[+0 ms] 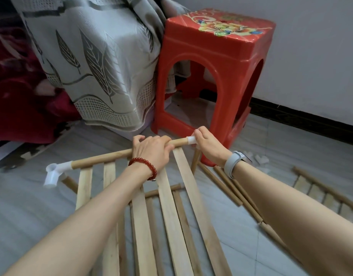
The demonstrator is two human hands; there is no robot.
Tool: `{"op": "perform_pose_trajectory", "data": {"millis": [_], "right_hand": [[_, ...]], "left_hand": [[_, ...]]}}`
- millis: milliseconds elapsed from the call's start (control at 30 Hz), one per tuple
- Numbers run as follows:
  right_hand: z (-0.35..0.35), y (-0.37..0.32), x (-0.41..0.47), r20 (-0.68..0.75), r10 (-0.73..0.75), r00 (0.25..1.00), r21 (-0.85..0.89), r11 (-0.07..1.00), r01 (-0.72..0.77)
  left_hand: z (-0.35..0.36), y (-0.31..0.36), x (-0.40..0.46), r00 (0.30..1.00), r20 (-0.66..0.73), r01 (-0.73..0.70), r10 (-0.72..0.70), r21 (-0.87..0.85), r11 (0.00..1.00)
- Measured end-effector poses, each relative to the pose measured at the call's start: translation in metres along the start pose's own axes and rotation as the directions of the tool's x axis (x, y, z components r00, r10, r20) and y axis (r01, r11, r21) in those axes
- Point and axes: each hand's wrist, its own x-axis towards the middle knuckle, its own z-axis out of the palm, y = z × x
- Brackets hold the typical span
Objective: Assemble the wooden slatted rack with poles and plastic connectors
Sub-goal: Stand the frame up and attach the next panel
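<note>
Both my arms are reaching forward over the slatted panel (171, 212), which is tilting up off the tiled floor (32, 206). My left hand (151, 149) is curling over the top pole (104, 158), gripping it mid-length. My right hand (207, 144) is pinching the white connector (191, 140) on the pole's right end, just in front of the red stool (211, 76). Another connector (56, 172) is capping the left end.

tiled floor (291, 132) | red stool (215, 62) | loose poles (229, 186) | slatted panel (327, 196)
</note>
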Motion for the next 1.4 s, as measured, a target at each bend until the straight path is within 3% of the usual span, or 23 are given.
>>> {"op": "perform_pose_trajectory", "data": {"millis": [100,233,367,433,567,700,800,967,1134,1234,1334,1400], "right_hand": [[-0.007,-0.002,-0.006,0.057,0.014,0.998,0.039,0.999,-0.016],[-0.026,0.008,-0.03,0.004,0.094,0.996,0.19,0.977,-0.093],[-0.039,0.034,-0.09,0.037,0.078,0.996,-0.034,0.996,-0.076],[-0.045,0.046,-0.13,0.034,0.101,0.994,0.031,0.994,-0.102],[-0.051,0.057,-0.206,0.056,0.257,0.965,0.257,0.93,-0.262],[-0.029,0.052,-0.251,0.09,0.343,0.935,0.403,0.846,-0.349],[-0.011,0.047,-0.26,0.128,0.364,0.923,0.506,0.776,-0.376],[-0.036,0.064,-0.261,0.105,0.366,0.925,0.386,0.842,-0.377],[-0.09,0.119,-0.26,-0.148,0.53,0.835,0.365,0.814,-0.451],[-0.111,0.162,-0.259,-0.219,0.591,0.776,0.298,0.798,-0.524],[-0.127,0.202,-0.248,-0.279,0.576,0.768,0.137,0.816,-0.562],[-0.143,0.234,-0.241,-0.349,0.576,0.739,0.082,0.805,-0.588]], "left_hand": [[0.0,0.004,-0.004,0.998,-0.035,0.043,-0.043,-0.013,0.999],[-0.001,0.012,-0.02,0.99,-0.114,0.073,-0.08,-0.062,0.995],[-0.007,0.039,-0.058,0.976,-0.195,-0.12,0.096,-0.116,0.986],[-0.009,0.059,-0.084,0.964,-0.15,-0.242,0.218,-0.172,0.955],[-0.004,0.087,-0.138,0.911,0.078,-0.377,0.405,-0.243,0.894],[0.007,0.104,-0.17,0.823,0.2,-0.52,0.532,-0.114,0.846],[0.01,0.109,-0.172,0.832,0.246,-0.515,0.497,0.009,0.857],[0.011,0.118,-0.16,0.884,0.187,-0.434,0.429,-0.02,0.901],[0.02,0.174,-0.116,0.912,0.133,-0.382,0.388,-0.07,0.921],[0.039,0.205,-0.1,0.902,0.21,-0.365,0.376,-0.09,0.926],[0.069,0.22,-0.08,0.888,0.304,-0.336,0.345,-0.084,0.938],[0.095,0.238,-0.062,0.845,0.358,-0.399,0.396,-0.069,0.914]]}}
